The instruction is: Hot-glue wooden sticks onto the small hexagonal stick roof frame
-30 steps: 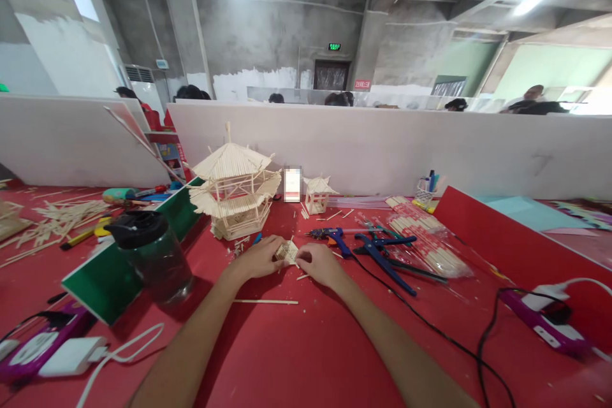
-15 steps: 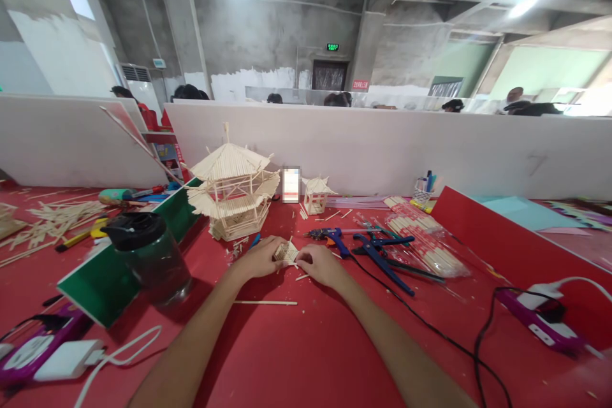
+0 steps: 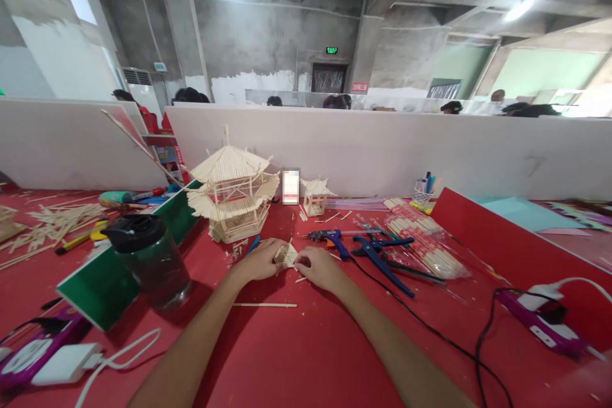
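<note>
Both my hands meet at the middle of the red table (image 3: 306, 357). My left hand (image 3: 258, 260) and my right hand (image 3: 319, 266) pinch a small panel of glued wooden sticks (image 3: 285, 253) between their fingertips, just above the tabletop. A loose long stick (image 3: 265, 305) lies right in front of my hands. Behind them stands a large two-tiered stick pagoda (image 3: 233, 191) and a small stick pavilion (image 3: 316, 196).
A blue glue gun (image 3: 335, 239) and blue cutters (image 3: 382, 254) lie right of my hands, beside a bag of sticks (image 3: 425, 239). A dark jar (image 3: 148, 261) and green board (image 3: 115, 271) stand left. Power strips (image 3: 545, 319) and cables lie at both sides. White partitions (image 3: 382, 146) stand behind.
My hands stay on the stick panel with only slight finger shifts. The camera has tilted a little.
</note>
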### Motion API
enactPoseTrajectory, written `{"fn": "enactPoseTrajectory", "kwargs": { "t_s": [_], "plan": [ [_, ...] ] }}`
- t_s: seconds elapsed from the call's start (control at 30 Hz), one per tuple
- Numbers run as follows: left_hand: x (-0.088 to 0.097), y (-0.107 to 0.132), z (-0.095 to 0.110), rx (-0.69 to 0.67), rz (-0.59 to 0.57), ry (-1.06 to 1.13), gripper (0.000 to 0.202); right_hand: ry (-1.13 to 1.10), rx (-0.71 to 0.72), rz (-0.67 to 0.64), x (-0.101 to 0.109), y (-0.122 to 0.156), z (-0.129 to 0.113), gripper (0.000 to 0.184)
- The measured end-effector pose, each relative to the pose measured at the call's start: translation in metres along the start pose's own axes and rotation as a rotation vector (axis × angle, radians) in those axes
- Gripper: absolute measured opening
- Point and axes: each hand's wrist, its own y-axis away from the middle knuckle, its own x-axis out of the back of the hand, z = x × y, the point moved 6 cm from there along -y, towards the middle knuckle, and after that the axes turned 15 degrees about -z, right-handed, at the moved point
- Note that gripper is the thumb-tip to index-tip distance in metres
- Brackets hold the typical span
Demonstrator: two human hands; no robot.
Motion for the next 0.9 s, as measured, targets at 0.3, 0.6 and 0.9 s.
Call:
{"fn": "enactPoseTrajectory", "kwargs": {
  "t_s": [0.3, 0.6, 0.9],
  "plan": [
    [0.004, 0.001, 0.009, 0.010, -0.012, -0.001, 0.044, -0.013, -0.032, -0.002, 0.002, 0.000, -0.002, 0.009],
    [0.009, 0.002, 0.010, 0.019, 0.039, -0.012, 0.036, 0.013, -0.027, -0.015, 0.001, -0.001, -0.003, 0.010],
    [0.057, 0.038, -0.003, 0.708, 0.020, -0.310, 0.028, 0.030, -0.024, 0.043, 0.013, 0.002, 0.003, 0.016]
  ]
}}
